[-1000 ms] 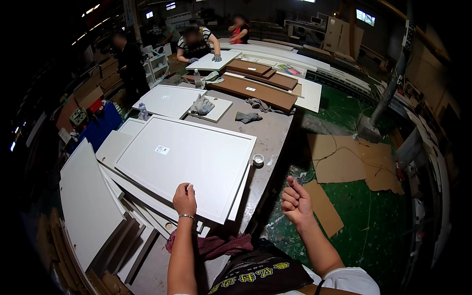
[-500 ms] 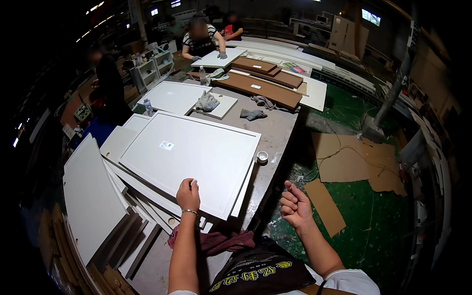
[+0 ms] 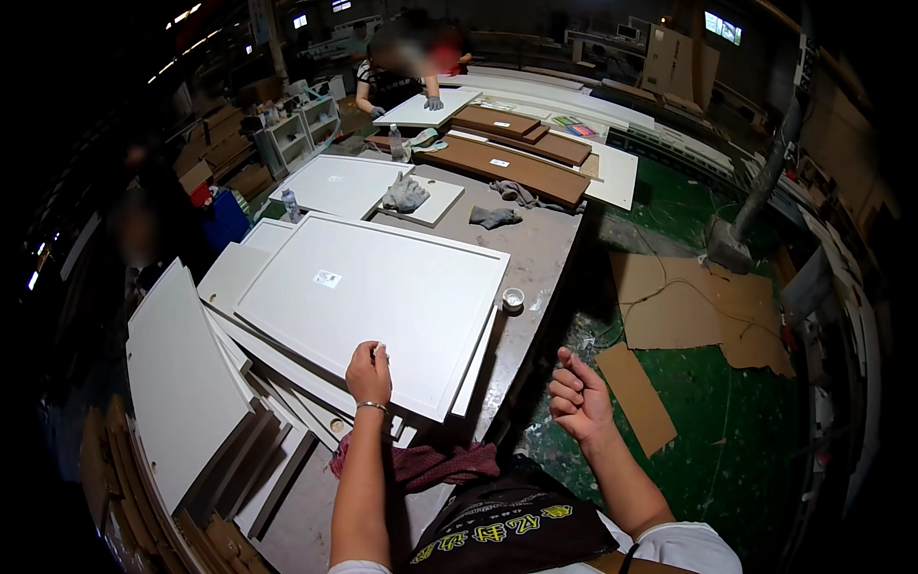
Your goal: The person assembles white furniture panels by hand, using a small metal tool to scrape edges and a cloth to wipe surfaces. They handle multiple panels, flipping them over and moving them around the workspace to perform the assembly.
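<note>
A white framed panel with a small label lies on top of other white panels on the worktable. Over its near edge is my left hand, its thumb and fingers pinched together. A small whitish bit shows at the fingertips, too small to name. My right hand is raised to the right of the table edge, apart from the panel. Its fingers are curled in and the thumb lies against them; whether anything is inside is hidden. A small round white cup stands beside the panel's right edge.
White boards lean at the left. Grey gloves, a plastic bottle and brown boards lie or stand farther up the table. A dark red cloth hangs by my waist. Cardboard covers some green floor. A co-worker's gloved hand rests on a far panel.
Both my hands keep almost the same pose and place. The person at the far left has moved and bent lower. The whole view has shifted slightly.
</note>
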Demonstrator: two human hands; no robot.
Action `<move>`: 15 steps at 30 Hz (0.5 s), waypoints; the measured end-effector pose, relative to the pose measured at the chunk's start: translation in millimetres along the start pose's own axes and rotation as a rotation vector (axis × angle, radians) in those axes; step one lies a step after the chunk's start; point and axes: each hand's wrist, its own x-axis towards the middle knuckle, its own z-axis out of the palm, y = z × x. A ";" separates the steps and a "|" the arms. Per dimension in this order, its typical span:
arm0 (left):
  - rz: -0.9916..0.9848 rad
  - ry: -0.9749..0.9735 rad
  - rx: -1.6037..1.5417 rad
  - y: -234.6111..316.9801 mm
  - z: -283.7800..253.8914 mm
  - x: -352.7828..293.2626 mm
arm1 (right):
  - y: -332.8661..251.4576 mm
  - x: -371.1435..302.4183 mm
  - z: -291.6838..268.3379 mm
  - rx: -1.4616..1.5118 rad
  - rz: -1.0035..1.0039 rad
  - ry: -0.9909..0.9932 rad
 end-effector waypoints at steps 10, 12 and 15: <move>-0.024 -0.032 -0.024 -0.8 -2.4 0.6 | 2.2 -1.3 -0.9 0.028 0.031 -0.011; -0.023 -0.033 -0.015 0.4 -0.6 1.0 | 1.5 -0.7 -3.2 0.034 0.035 -0.016; 0.018 0.008 0.004 0.3 0.0 3.5 | 0.9 -0.2 -1.0 0.036 0.040 -0.025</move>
